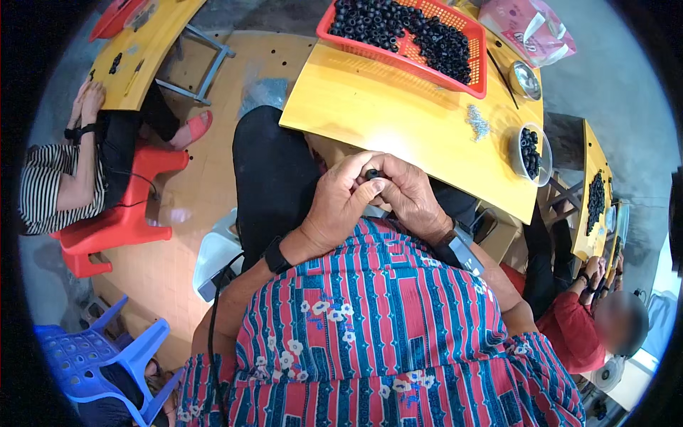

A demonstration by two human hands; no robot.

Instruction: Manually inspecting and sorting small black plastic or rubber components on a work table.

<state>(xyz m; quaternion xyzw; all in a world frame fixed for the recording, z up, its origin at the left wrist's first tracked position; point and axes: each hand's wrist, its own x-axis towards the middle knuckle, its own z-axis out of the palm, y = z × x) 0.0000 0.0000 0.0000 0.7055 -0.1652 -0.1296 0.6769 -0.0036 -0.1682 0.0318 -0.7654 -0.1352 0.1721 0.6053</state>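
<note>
My left hand (337, 199) and my right hand (413, 198) meet in front of my chest, just off the near edge of the yellow table (370, 99). Between their pressed fingers is a small round black part (372, 174), dark and hollow-looking at the top. Both thumbs come together just below it, and the curled fingers cover its lower side. On the table, a red basket (398, 62) holds many loose black parts (370, 25) of similar look. A small pile of silvery metal pieces (477, 122) lies to the right.
A clear plastic bowl (546, 160) with black parts stands at the table's right edge. Behind it are a metal bowl (525, 80), a dark thin rod (503, 78) and a pink bag (523, 28). Other people sit at tables left and right. A blue stool (85, 359) stands lower left.
</note>
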